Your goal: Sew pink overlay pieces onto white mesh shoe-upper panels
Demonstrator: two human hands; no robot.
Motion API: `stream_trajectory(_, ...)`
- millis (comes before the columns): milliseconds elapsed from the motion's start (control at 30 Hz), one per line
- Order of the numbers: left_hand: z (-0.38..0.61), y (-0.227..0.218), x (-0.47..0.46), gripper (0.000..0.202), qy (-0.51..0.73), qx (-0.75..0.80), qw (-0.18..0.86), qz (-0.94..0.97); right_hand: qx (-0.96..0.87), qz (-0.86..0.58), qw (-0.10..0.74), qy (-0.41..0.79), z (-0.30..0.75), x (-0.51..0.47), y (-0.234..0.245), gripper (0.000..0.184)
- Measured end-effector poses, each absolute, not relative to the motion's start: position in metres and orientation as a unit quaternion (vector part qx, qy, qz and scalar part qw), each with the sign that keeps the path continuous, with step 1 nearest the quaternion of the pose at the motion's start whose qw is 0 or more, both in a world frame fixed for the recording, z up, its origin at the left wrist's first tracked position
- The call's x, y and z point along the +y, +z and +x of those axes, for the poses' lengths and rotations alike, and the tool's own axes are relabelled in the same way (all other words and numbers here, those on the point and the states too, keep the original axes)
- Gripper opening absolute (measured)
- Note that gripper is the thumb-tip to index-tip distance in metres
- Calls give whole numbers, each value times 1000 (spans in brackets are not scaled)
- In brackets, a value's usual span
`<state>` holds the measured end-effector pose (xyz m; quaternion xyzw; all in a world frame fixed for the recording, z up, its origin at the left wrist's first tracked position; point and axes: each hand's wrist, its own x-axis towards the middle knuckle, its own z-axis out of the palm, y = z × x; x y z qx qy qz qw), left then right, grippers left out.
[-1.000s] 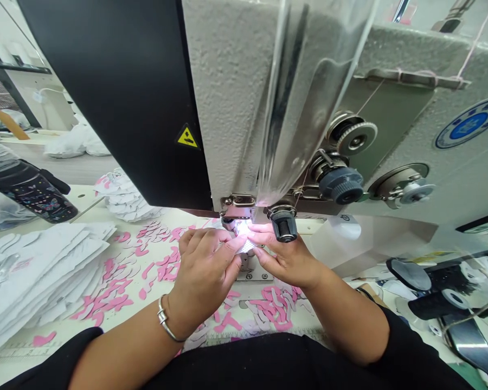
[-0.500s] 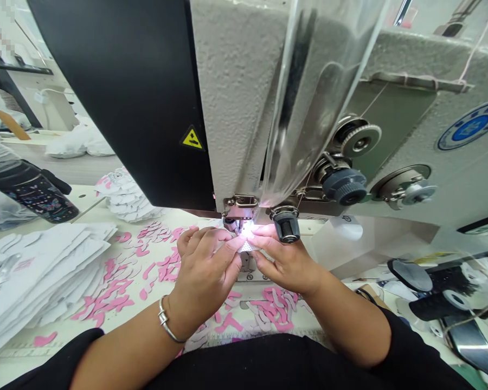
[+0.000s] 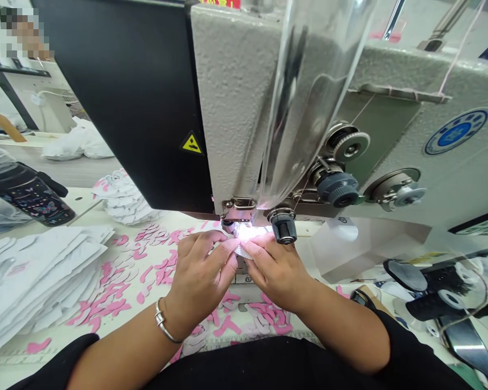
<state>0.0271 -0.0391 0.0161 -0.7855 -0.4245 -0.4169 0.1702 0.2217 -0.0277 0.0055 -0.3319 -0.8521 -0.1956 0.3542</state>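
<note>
Worktop point(image 3: 65, 338) clutter: stack of white cut pieces point(image 3: 36, 271) at left, pink scraps point(image 3: 106, 303) scattered beside it. Dark printed bottle point(image 3: 28, 197) lies far left, near a smaller heap of white pieces point(image 3: 122, 197). Black items point(image 3: 435, 303) at far right, possibly thread spools; too distorted to confirm.

Pale worktable point(image 3: 85, 214), grey bench point(image 3: 77, 169) beyond, black shelf frame point(image 3: 8, 89) far left, bright light.
</note>
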Motion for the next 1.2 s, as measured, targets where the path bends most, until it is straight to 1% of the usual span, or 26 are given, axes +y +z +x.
stream_trajectory(233,25,14,-35,32,-459,-380,104,-796,-853,-343,343,-192,218,-30,5,36)
stream_trajectory(567,22,8,-32,34,-479,-370,75,-792,-852,-339,348,-193,218,-31,9,36)
stream_trajectory(833,20,5,-28,34,-486,-361,65,-793,-872,-332,310,-185,225,-32,21,36)
stream_trajectory(967,21,5,-27,34,-483,-363,55,-795,-877,-324,314,-164,227,-30,25,34)
stream_trajectory(1100,20,5,-26,32,-489,-362,42,-793,-870,-329,330,-159,223,-30,23,34)
stream_trajectory(1200,19,0,-23,25,-508,-363,5,-781,-862,-342,336,-164,219,-30,16,33)
